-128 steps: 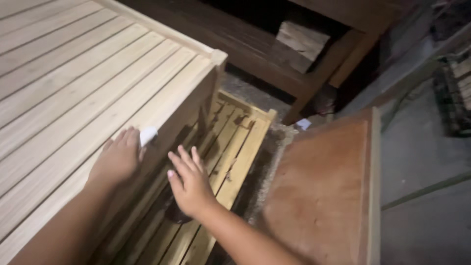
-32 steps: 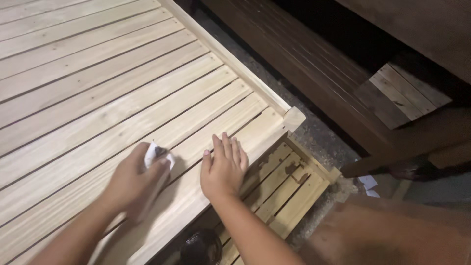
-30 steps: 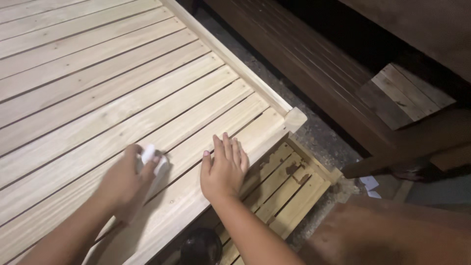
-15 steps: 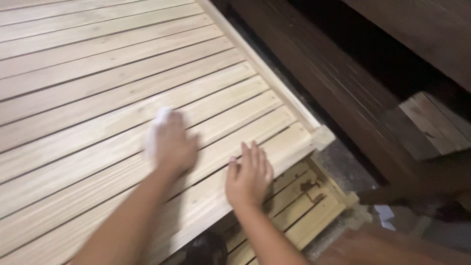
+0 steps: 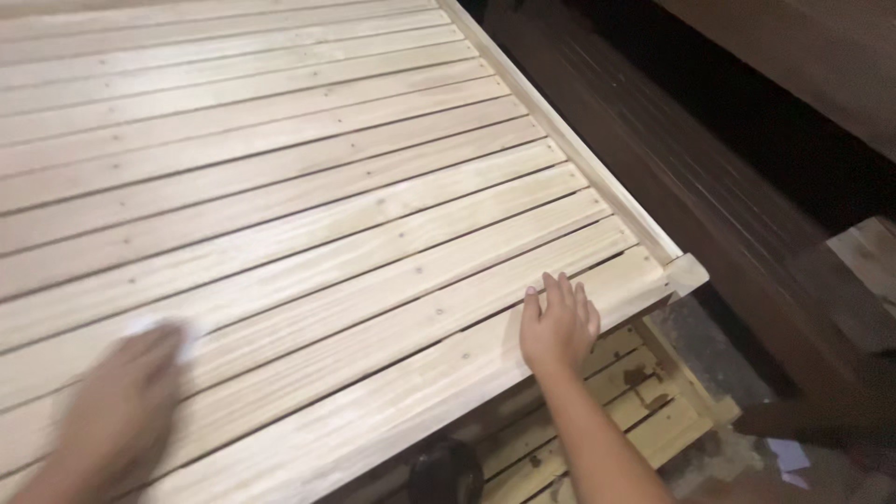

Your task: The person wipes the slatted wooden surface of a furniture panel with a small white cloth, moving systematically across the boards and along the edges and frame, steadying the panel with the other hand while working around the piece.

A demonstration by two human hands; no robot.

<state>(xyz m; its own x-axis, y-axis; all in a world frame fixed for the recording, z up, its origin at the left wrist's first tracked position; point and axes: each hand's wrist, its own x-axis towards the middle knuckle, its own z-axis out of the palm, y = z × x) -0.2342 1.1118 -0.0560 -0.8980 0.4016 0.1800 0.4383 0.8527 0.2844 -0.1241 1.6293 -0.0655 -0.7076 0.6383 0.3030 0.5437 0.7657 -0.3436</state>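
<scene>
Slatted pine panel [image 5: 308, 215] fills the upper left and centre of the frame, pale boards running left to right, screw heads visible, raised edge rail along its right side.

Left hand [image 5: 126, 401] at lower left, blurred by motion, palm down on the slats. A small white pad [image 5: 154, 329] shows under its fingertips, most likely sandpaper or a cloth. Fingers look curled over the pad, pressing it flat; blur makes the exact grip hard to read.

Right hand [image 5: 558, 322] at lower centre-right, flat on the nearest slat close to the panel's corner. Fingers extended and close together, holding nothing, just bracing the panel.

Below the near edge: a second slatted frame [image 5: 607, 411] on the ground, a dark round object [image 5: 446, 471] at bottom centre, unclear what it is. Dark stained boards [image 5: 709, 187] run along the right of the frame.

Judgement on doing the rubbing well:
- stroke along the grain, slat by slat, not across the gaps
- keep the pad flat under the fingers, even pressure, so edges don't round unevenly
- keep the right hand planted near the corner so the panel doesn't shift
- mind the screw heads, they can tear the pad
- overlap passes, and work toward the near edge last
</scene>
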